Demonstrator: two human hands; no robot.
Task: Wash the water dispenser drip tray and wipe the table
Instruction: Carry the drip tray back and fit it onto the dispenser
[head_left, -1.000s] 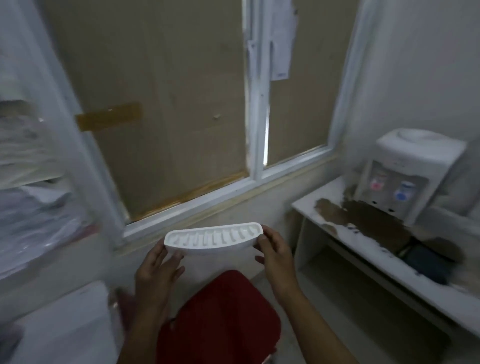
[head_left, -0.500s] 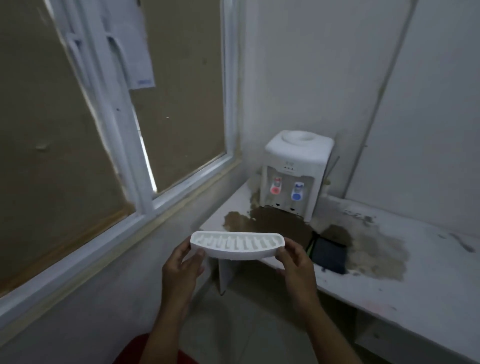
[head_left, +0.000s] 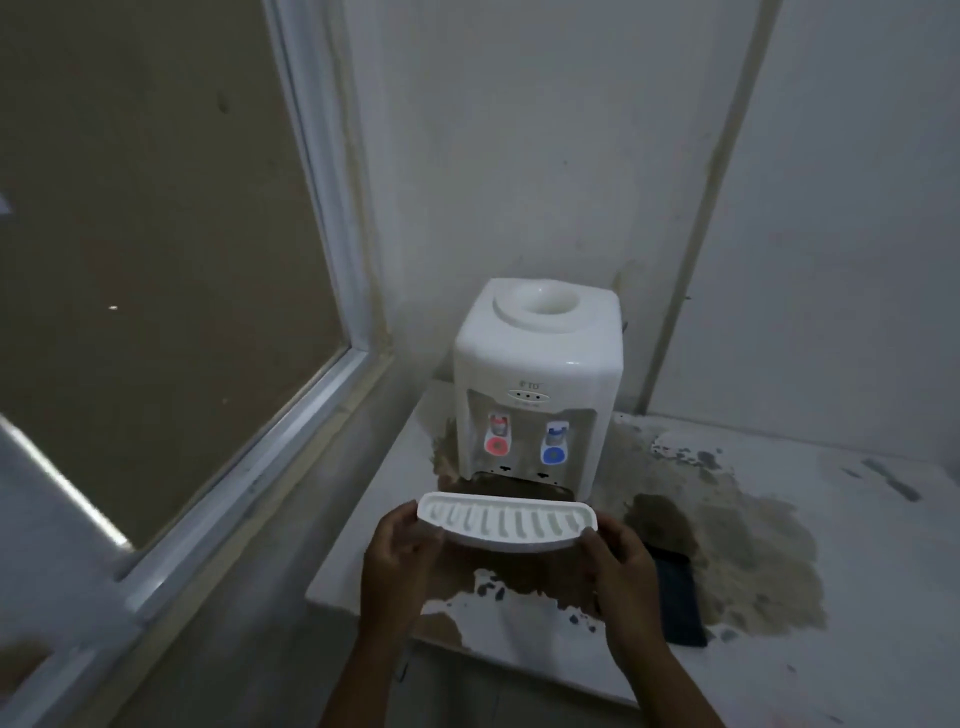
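Single head-worn view, looking forward and down (wide-angle), near the water dispenser (head_left: 537, 384) and table (head_left: 831, 530) corner

drip tray (head_left: 506, 522): white, ribbed with parallel grooves | water dispenser (head_left: 537, 379): white | left tap (head_left: 497, 435): red | right tap (head_left: 555, 444): blue | tabletop (head_left: 857, 571): white, blotched with brown stains and grey flecks | cloth (head_left: 680, 597): dark blue
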